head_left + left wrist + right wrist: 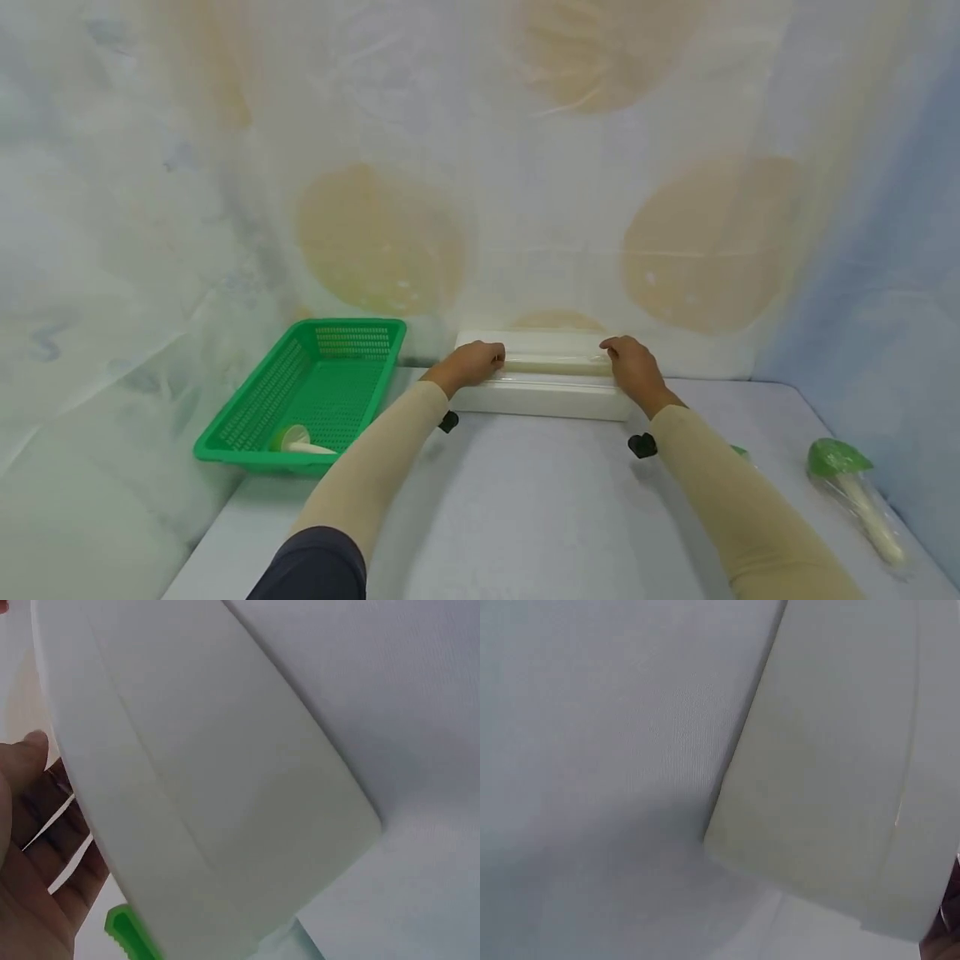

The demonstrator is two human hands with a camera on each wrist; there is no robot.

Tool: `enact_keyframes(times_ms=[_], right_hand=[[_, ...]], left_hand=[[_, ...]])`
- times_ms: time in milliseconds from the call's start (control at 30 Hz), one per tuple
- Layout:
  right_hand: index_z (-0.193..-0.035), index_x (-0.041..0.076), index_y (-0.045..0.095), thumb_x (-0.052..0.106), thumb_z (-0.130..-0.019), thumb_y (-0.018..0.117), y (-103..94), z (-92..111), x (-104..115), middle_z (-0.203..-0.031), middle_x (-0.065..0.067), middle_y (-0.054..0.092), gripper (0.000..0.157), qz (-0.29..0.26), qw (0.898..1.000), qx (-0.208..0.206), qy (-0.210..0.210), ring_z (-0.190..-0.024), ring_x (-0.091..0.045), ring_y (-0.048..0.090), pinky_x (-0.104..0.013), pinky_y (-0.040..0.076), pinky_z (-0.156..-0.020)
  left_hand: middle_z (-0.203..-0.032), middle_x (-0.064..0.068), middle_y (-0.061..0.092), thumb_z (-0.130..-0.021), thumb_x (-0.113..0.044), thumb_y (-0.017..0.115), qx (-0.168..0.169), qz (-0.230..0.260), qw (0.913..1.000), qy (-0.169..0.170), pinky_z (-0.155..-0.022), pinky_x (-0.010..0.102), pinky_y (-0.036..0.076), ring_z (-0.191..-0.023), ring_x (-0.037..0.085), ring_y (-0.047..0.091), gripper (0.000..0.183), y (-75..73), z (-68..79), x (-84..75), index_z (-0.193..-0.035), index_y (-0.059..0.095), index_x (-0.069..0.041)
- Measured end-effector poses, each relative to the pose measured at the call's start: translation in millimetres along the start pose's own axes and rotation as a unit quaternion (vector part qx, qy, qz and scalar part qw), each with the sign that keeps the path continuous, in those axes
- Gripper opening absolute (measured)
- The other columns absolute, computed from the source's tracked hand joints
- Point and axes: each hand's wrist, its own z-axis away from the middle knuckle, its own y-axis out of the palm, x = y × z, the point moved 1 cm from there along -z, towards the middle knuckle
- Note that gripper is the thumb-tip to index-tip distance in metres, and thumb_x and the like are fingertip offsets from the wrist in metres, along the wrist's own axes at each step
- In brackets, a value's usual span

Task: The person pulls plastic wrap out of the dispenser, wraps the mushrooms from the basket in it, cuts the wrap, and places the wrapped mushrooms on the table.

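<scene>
A long white box (543, 402) lies at the back of the table with its lid (525, 340) raised. Inside is a pale roll, and glossy clear cling film (555, 358) stretches across the opening. My left hand (474, 364) pinches the film at the left end. At the right end my right hand (633, 371) pinches it between thumb and finger. In the left wrist view, the white box (217, 772) hides part of the left hand (37, 847). The box (825, 765) fills much of the right wrist view, where only a sliver of the right hand shows.
A green plastic basket (397, 350) stands on the left, holding a green-and-white handled item (296, 440). On the right lies a clear-wrapped item (862, 500) with a green head and pale handle. A patterned plastic curtain (540, 192) hangs behind the table (540, 508).
</scene>
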Motion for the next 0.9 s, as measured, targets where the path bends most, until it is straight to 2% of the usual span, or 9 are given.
enact_keyframes(times_ms=[67,167,267,400,633,767,900], right_hand=[[-0.125,-0.004,0.059,0.000,-0.102,0.042,0.0,1,1,-0.112,-0.019,0.055,0.028,0.018,0.999,0.024,-0.018,-0.103,-0.038,0.056,-0.050,0.046,-0.088],[-0.126,-0.005,0.057,-0.007,-0.100,0.042,-2.6,1,2,-0.111,-0.017,0.052,0.031,0.043,0.996,0.057,-0.046,-0.102,-0.036,0.057,-0.047,0.048,-0.087],[-0.127,-0.007,0.056,-0.014,-0.095,0.042,-6.6,1,3,-0.114,-0.018,0.050,0.035,0.065,0.993,0.077,-0.064,-0.105,-0.037,0.056,-0.046,0.048,-0.089],[-0.124,-0.008,0.058,-0.017,-0.092,0.044,-12.4,3,3,-0.113,-0.019,0.050,0.036,0.082,0.991,0.086,-0.067,-0.105,-0.037,0.056,-0.045,0.048,-0.089],[-0.117,-0.010,0.063,-0.011,-0.094,0.052,-16.1,3,4,-0.103,-0.017,0.056,0.025,0.089,0.990,0.093,-0.060,-0.098,-0.034,0.059,-0.044,0.050,-0.085],[-0.116,-0.010,0.063,-0.010,-0.094,0.052,-18.6,1,6,-0.101,-0.017,0.056,0.024,0.102,0.988,0.098,-0.055,-0.097,-0.035,0.059,-0.044,0.050,-0.084],[-0.116,-0.009,0.063,-0.008,-0.096,0.048,-22.5,-2,10,-0.102,-0.018,0.055,0.025,0.109,0.988,0.098,-0.054,-0.101,-0.037,0.058,-0.045,0.049,-0.086]], left_hand=[[-0.092,-0.003,0.060,-0.104,-0.020,0.047,0.013,0.005,0.9999,0.009,-0.074,0.030,0.045,-0.079,0.014,0.053,0.012,-1.5,0.9,5.4,-0.106,0.059,-0.017],[-0.095,-0.003,0.062,-0.100,-0.016,0.055,0.032,-0.004,0.9992,0.021,-0.078,0.030,0.046,-0.086,0.014,0.055,0.011,-5.1,1.6,14.2,-0.106,0.064,-0.015],[-0.096,0.000,0.064,-0.094,-0.005,0.059,0.043,-0.024,0.9987,0.015,-0.080,0.029,0.046,-0.088,0.015,0.055,0.013,-10.2,3.6,21.3,-0.100,0.070,-0.010],[-0.092,0.000,0.064,-0.091,-0.001,0.057,0.031,-0.045,0.9985,0.004,-0.076,0.030,0.046,-0.084,0.016,0.054,0.017,-15.0,5.1,26.6,-0.092,0.072,-0.010],[-0.088,-0.003,0.062,-0.093,-0.004,0.055,0.011,-0.021,0.9997,-0.004,-0.077,0.031,0.046,-0.081,0.015,0.054,0.017,-17.4,9.4,31.6,-0.094,0.070,-0.010],[-0.089,0.000,0.064,-0.090,-0.001,0.061,0.017,-0.013,0.9998,-0.002,-0.075,0.031,0.048,-0.082,0.017,0.055,0.013,-21.7,9.6,31.4,-0.093,0.071,-0.009],[-0.099,0.000,0.067,-0.089,-0.001,0.062,0.038,-0.023,0.9990,-0.005,-0.078,0.029,0.048,-0.089,0.015,0.057,0.018,-25.3,9.7,27.8,-0.101,0.073,-0.009]])
